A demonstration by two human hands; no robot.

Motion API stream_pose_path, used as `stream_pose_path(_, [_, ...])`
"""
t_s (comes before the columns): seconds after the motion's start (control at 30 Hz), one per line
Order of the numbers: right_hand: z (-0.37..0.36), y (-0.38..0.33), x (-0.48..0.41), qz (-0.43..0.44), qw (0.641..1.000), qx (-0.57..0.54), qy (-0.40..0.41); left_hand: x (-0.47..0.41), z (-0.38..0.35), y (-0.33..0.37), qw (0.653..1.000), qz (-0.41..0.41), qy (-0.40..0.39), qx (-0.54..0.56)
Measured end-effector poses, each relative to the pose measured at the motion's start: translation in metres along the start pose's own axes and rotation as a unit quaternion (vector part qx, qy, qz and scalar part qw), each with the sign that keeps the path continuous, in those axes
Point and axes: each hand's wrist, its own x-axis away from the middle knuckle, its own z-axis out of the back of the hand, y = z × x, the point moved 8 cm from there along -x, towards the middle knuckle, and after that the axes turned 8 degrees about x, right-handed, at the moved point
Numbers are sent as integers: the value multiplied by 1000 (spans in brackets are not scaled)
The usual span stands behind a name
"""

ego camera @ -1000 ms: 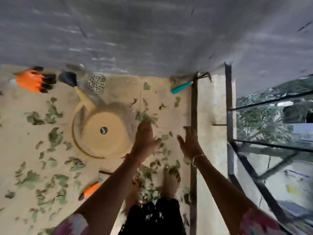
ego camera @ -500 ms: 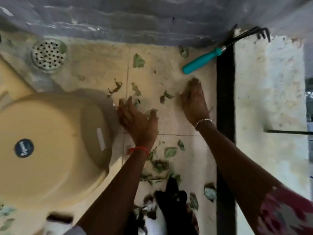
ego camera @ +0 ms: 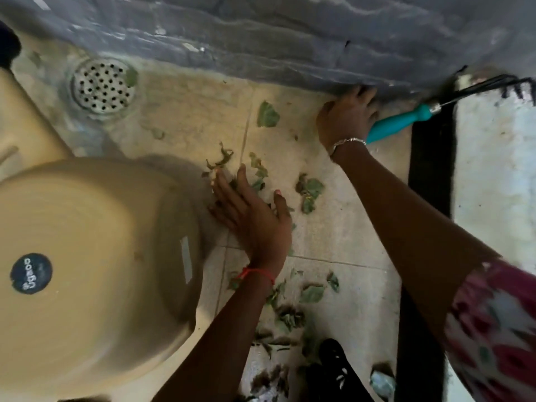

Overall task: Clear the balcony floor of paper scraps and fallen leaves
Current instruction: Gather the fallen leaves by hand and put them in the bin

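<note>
Green fallen leaves lie scattered on the beige tiled floor (ego camera: pixel 348 233): one large leaf (ego camera: pixel 268 114) near the wall, a crumpled one (ego camera: pixel 310 190) in the middle, and several more (ego camera: pixel 290 314) close to my feet. My left hand (ego camera: pixel 249 213) lies flat with fingers spread, pressing on small leaves beside the yellow can. My right hand (ego camera: pixel 345 117) reaches to the foot of the grey wall, fingers stretched to the corner where floor meets wall, and it touches the teal handle of the hand rake (ego camera: pixel 397 124). Its fingertips are partly hidden.
A big yellow watering can (ego camera: pixel 87 256) fills the left side. A round metal floor drain (ego camera: pixel 103 88) sits by the grey wall (ego camera: pixel 290 39). On the right, a black strip (ego camera: pixel 429 169) runs along a white ledge (ego camera: pixel 493 175).
My right hand has moved forward from mid-floor to the foot of the wall beside the rake handle. My left hand has stayed near the can and flattened onto the leaves.
</note>
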Motion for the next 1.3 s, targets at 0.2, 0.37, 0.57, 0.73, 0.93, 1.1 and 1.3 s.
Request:
stream_pose_path(0.2, [-12,-57,46,211,977,-39,6,-4,6,-8,997,73,16,30])
stream_pose_path(0.37, [-40,-94,58,387,916,-56,-88,-10,10,-8,994,75,41,67])
stream_pose_path(0.57, [-57,-92,113,528,831,-33,-172,-23,14,-17,984,94,77,134])
stream_pose_path(0.73, [-47,-47,142,483,847,-91,-201,-8,13,-13,973,79,37,215])
stream_pose_path(0.93, [-44,-38,125,422,881,-166,-132,-4,28,-1,945,57,65,316])
stream_pose_path(1.1, [-57,-41,124,418,882,-158,-149,-41,42,23,963,40,138,228])
stream_pose_path(1.3, [-64,-39,118,435,884,-116,-126,-122,42,35,980,196,15,16])
